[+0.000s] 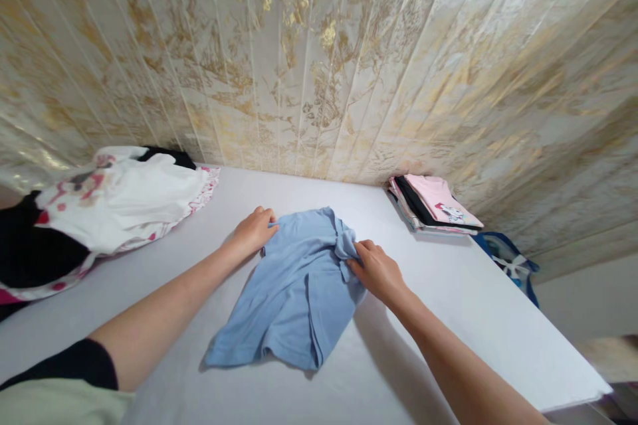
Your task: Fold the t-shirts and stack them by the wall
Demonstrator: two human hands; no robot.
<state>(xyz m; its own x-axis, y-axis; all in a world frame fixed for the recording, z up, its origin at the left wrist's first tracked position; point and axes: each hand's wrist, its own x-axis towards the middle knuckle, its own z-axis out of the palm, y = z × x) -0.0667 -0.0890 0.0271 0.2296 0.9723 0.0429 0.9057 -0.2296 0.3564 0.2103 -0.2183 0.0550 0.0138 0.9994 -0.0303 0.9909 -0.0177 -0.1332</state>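
Note:
A light blue garment (299, 285), probably a T-shirt, lies wrinkled on the white table in front of me, partly folded over on its right side. My left hand (255, 231) pinches its upper left edge, thumb and fingers closed on the cloth. At the upper right, my right hand (379, 269) grips a bunched fold of the same garment. A small dark tag shows at the left edge, just below my left hand. The fingertips of both hands are partly hidden by the fabric.
Loose white and black clothes with pink prints (134, 202) are heaped at the left. A stack of folded clothes (433, 202), pink on top, sits at the back right. Beyond the right edge of the white table (478, 319) is a blue-trimmed bag (511, 262). A gold-patterned wall rises behind.

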